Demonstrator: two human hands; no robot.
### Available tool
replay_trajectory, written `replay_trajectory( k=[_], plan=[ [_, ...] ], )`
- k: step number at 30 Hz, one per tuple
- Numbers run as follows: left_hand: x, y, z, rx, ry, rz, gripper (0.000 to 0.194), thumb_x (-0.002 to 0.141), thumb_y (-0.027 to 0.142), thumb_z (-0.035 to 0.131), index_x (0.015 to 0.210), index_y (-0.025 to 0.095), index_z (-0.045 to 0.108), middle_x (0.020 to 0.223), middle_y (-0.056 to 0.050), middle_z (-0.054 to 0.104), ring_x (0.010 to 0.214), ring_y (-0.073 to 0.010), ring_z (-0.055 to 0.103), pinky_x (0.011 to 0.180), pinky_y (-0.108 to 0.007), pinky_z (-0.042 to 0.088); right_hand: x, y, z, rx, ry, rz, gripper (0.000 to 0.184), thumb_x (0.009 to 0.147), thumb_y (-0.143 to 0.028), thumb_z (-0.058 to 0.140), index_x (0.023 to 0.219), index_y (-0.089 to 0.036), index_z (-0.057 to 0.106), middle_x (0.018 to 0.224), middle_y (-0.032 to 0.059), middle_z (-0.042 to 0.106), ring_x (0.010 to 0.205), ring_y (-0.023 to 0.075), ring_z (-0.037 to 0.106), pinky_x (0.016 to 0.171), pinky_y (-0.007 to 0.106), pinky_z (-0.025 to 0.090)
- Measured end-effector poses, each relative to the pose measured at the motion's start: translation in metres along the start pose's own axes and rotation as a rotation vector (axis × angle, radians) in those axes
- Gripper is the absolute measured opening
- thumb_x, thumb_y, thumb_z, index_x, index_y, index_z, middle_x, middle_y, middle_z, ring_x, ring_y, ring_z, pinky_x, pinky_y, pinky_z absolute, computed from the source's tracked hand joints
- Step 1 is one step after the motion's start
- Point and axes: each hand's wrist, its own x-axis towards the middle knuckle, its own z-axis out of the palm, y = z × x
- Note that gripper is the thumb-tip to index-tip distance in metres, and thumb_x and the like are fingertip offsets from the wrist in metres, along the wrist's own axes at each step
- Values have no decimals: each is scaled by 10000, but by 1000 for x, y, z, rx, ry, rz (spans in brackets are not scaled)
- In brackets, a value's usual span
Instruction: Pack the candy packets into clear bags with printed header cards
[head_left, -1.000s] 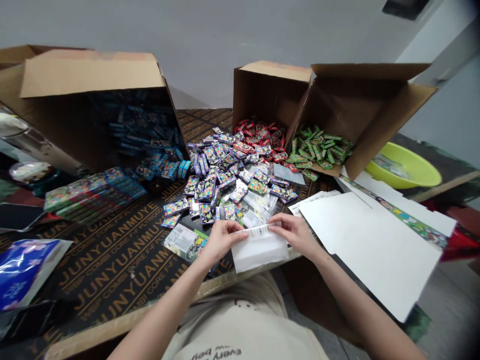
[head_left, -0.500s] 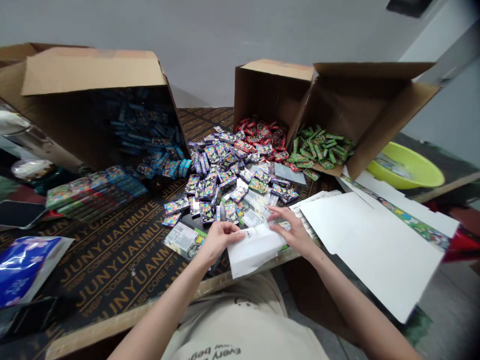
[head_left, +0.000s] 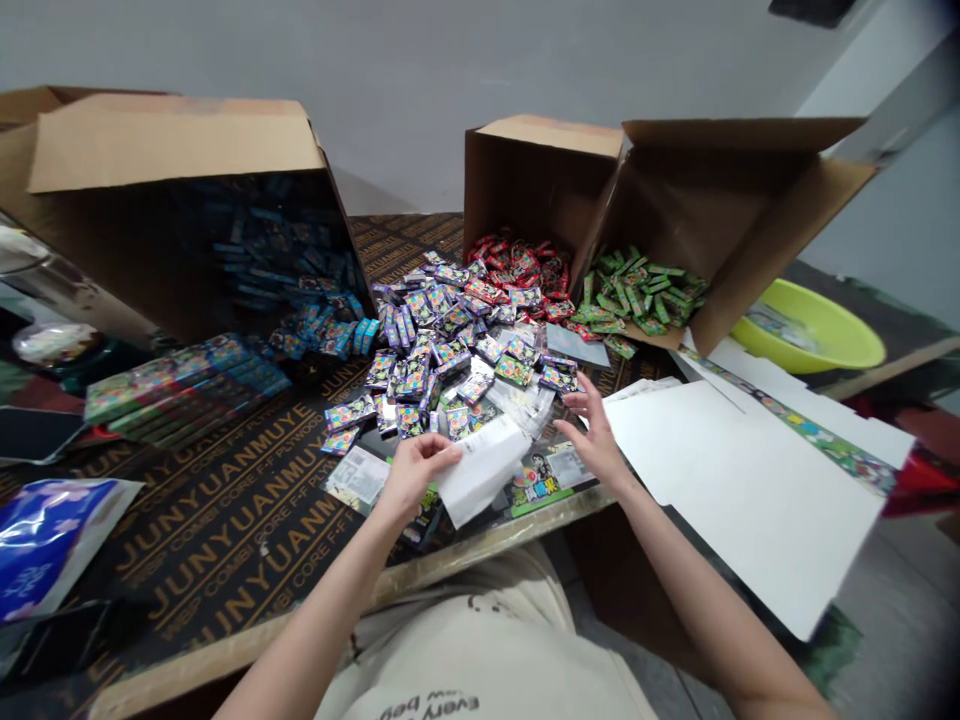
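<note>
My left hand (head_left: 415, 474) pinches the left edge of a small white paper packet (head_left: 480, 468) above the table's front edge. To its right, my right hand (head_left: 595, 436) is apart from the packet, fingers spread and holding nothing visible. Beyond both hands lies a loose pile of small purple-and-black boxes (head_left: 427, 335). Clear plastic wrappers (head_left: 521, 395) lie between the packet and the pile. Flat printed cards are on the table close to the hands, one card (head_left: 544, 482) under the right hand and another (head_left: 360, 478) left of the left hand.
Open cartons hold small blue packs (head_left: 285, 245), red packs (head_left: 517, 262) and green packs (head_left: 637, 292). Flat white card sheets (head_left: 757, 480) overhang the right edge, before a yellow-green basin (head_left: 847, 335). At left are a wrapped stack of boxes (head_left: 187, 385) and a blue pouch (head_left: 56, 540).
My right hand has let go of the packet and moved away up and right, its fingers opening. The left hand has shifted slightly left, still gripping the packet, and a printed card now shows.
</note>
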Motion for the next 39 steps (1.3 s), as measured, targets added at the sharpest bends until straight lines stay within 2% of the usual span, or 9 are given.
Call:
replay_trajectory(
  k=[6,10,15,17,20,24,34,37,39],
  plan=[
    [8,4,-18,67,117,99,265,563,353,727,648,140,593,592,31,573,539,-89,471,528,-196,317,-9,47,8,-150,-98,-22,683,813,-232,501,1397,-336,162,1194,84,369,818,154,541,847,428,458],
    [3,12,-8,120,-2,86,250,575,340,716,641,137,585,586,24,570,538,-94,476,532,-200,324,-5,12,15,-1,-70,-29,730,817,-263,535,1404,-332,107,1156,62,470,942,174,543,894,411,432],
    [-1,18,7,158,-134,96,217,608,311,702,640,133,581,596,16,575,566,-100,493,552,-202,342,9,-36,19,-51,-317,-153,250,811,-274,562,1054,-263,616,1075,62,560,1044,214,512,936,409,389],
    [-1,18,8,153,-143,94,216,612,309,701,644,133,580,604,16,577,572,-101,496,563,-204,350,10,-41,21,-76,-323,-173,136,791,-253,586,901,-242,666,1034,63,571,1023,218,519,926,408,391],
    [-1,17,7,149,-147,87,219,608,311,705,640,134,580,607,14,577,574,-103,496,566,-207,353,7,-42,24,-18,-273,-149,330,772,-210,602,1096,-268,587,1119,59,540,1070,210,498,945,397,380],
    [-2,17,7,142,-151,69,225,604,320,704,626,134,580,598,12,576,564,-102,491,556,-206,343,4,-42,28,107,-221,-40,763,755,-182,608,1388,-317,202,1176,47,533,1058,187,515,955,397,376],
    [-5,16,9,95,-130,27,261,570,358,718,609,139,583,575,14,571,546,-103,487,540,-204,340,-4,-47,35,155,-148,-54,658,767,-198,595,1356,-279,313,763,-12,639,949,192,573,983,442,341],
    [-3,9,3,82,-60,20,278,554,365,729,627,138,585,577,16,577,529,-101,484,521,-201,335,1,-29,30,233,6,-5,793,777,-219,589,1411,-282,117,786,-10,613,913,176,580,946,424,392],
    [-2,6,-3,69,-4,19,288,557,373,727,642,138,583,576,18,579,514,-96,478,508,-198,328,4,-6,23,160,73,13,872,782,-236,580,1410,-316,-20,1001,33,573,934,170,566,918,409,423]
  ],
)
